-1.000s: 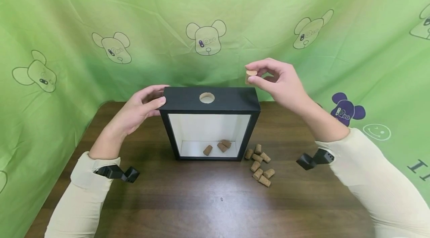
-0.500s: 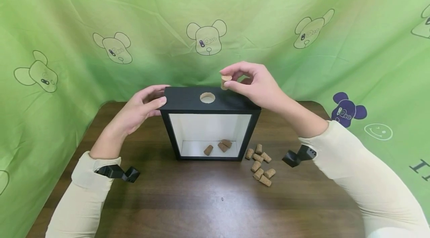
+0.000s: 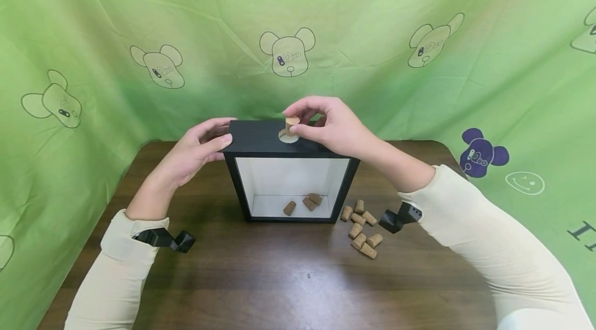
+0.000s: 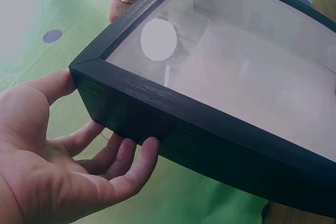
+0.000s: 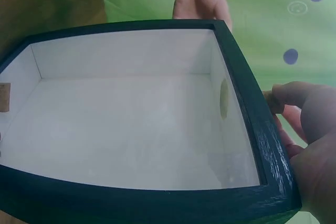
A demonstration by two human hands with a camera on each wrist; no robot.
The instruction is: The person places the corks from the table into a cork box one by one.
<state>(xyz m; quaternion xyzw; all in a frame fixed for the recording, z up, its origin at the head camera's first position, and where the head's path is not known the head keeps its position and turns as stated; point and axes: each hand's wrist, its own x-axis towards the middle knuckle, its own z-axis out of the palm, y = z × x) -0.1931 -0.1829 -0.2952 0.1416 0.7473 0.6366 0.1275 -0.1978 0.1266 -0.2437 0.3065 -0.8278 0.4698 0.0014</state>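
Note:
A black shadow-box frame [image 3: 253, 135] with a clear front and white inside stands upright on the table, a round hole [image 3: 287, 139] in its top. My left hand [image 3: 192, 150] grips its upper left corner; in the left wrist view the thumb lies at the corner and the fingers reach along the side. Between thumb and fingers, my right hand [image 3: 337, 125] pinches a cork [image 3: 292, 121] upright, just over the hole's back right rim. I cannot tell whether its lower end has entered. In the right wrist view the cork [image 5: 273, 102] is outside the frame's top edge.
Several loose corks [image 3: 357, 219] lie on the brown table [image 3: 261, 273] right of the frame. Three corks [image 3: 289, 209] rest on the floor inside it. A green printed cloth [image 3: 223, 61] hangs close behind. A black wrist camera [image 3: 163, 239] sits on each sleeve.
My right hand has carried the cork leftward and down, from beyond the frame's right end to the hole. The left hand has kept its hold on the corner.

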